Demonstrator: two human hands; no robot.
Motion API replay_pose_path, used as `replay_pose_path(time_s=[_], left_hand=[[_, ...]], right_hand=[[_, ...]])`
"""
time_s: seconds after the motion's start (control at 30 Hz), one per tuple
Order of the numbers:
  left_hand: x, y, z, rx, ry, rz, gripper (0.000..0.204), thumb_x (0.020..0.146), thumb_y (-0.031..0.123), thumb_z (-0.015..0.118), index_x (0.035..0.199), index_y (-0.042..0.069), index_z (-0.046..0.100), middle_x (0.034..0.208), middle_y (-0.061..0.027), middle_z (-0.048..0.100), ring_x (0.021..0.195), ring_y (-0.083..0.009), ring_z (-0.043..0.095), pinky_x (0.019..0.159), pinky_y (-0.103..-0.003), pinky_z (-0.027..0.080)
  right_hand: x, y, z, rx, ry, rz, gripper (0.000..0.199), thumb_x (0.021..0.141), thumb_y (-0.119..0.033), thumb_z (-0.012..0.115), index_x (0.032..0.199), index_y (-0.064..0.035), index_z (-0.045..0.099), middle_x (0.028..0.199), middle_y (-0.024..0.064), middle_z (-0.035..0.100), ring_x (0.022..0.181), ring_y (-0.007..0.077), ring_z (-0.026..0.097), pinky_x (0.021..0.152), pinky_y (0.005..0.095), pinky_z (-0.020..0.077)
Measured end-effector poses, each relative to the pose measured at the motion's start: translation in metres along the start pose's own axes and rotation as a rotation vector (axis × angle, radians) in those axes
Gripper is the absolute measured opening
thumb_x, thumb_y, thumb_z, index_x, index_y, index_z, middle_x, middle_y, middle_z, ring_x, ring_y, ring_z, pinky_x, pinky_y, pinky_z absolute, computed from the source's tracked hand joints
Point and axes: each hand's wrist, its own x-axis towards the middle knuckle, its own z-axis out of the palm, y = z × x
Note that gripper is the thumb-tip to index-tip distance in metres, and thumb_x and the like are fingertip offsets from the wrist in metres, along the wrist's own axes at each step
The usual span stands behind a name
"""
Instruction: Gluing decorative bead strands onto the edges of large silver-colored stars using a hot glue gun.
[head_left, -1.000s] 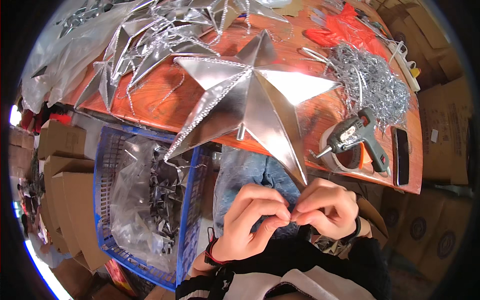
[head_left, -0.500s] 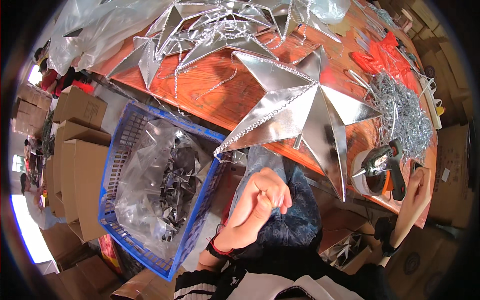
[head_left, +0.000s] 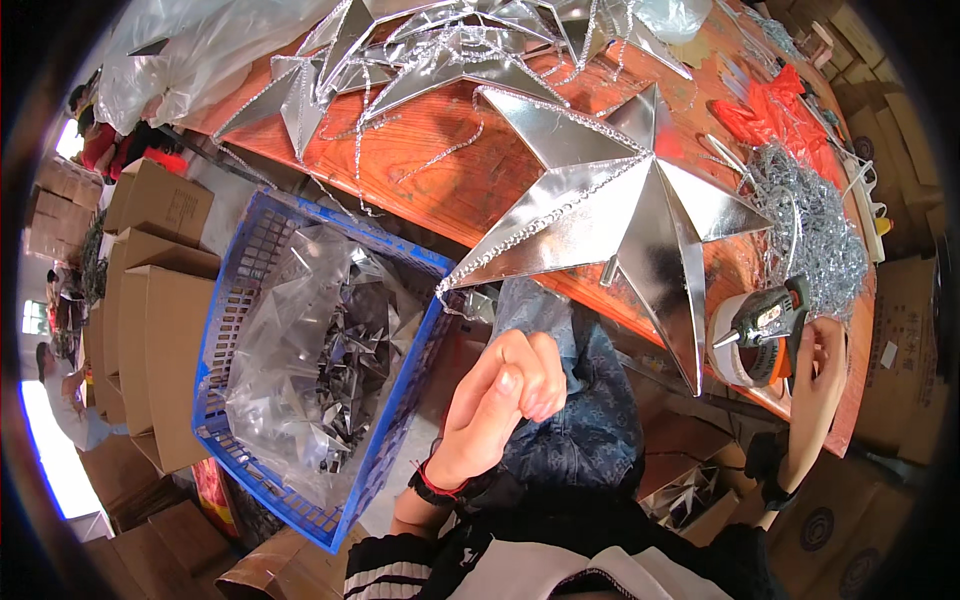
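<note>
Looking down from my head cam, while my left hand (head_left: 508,390) is curled up over my lap, thumb pressed against the fingers, I honestly can't tell if it's pinching anything. My right hand (head_left: 826,352) is right by the glue gun (head_left: 768,315), fingers bent, can't tell if they're touching it. Big silver star (head_left: 600,215) is on the wooden table (head_left: 420,190), lower points past the edge, tinsel (head_left: 810,220) to its right.

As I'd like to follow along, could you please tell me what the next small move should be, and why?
Probably close the right hand around the handle of the glue gun: that hand is just beside it, and the gun lies across the round roll with its nozzle pointing away.
</note>
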Motion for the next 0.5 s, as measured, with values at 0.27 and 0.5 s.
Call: replay_pose_path(time_s=[0.27,0.5], left_hand=[[-0.003,0.001,-0.002,-0.033,0.000,0.021,0.024,0.097,0.026,0.038,0.081,0.008,0.038,0.073,-0.0024,0.037,0.064,-0.0108,0.035,0.060,-0.025,0.034],[-0.002,-0.004,0.000,0.179,-0.013,-0.023,0.007,0.092,0.009,0.048,0.090,0.006,0.042,0.080,-0.0049,0.042,0.071,-0.0127,0.041,0.066,-0.025,0.036]], right_hand=[[-0.003,0.007,-0.013,0.024,-0.257,-0.003,0.025,0.089,-0.011,0.055,0.107,0.0055,0.050,0.087,0.0081,0.054,0.077,0.0126,0.046,0.071,0.0238,0.0391],[-0.019,0.015,-0.064,-0.167,0.340,-0.318,0.042,0.087,-0.008,0.055,0.125,0.0040,0.042,0.100,0.0096,0.057,0.089,0.0147,0.054,0.072,0.0262,0.0460]])
